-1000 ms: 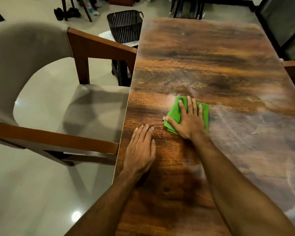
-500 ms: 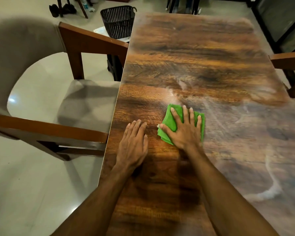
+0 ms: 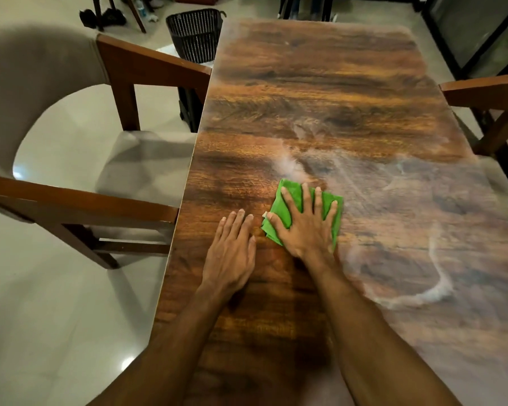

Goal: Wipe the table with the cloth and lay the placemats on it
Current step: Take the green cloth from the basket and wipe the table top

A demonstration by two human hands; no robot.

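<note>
A folded green cloth (image 3: 288, 200) lies on the dark wooden table (image 3: 320, 83), left of its middle. My right hand (image 3: 305, 227) presses flat on the cloth with fingers spread, covering most of it. My left hand (image 3: 232, 253) rests flat on the bare wood just left of the cloth, near the table's left edge, holding nothing. Whitish smears (image 3: 434, 288) streak the table's right half and the spot just beyond the cloth. No placemats are in view.
A wooden armchair with a grey cushion (image 3: 147, 162) stands at the table's left side. Another chair's arm (image 3: 487, 92) reaches in at the right edge. A black basket (image 3: 194, 33) sits on the floor by the far left corner.
My right hand has drawn the cloth back toward me along the table, leaving fresh smears beyond it. My left hand stays flat beside it.
</note>
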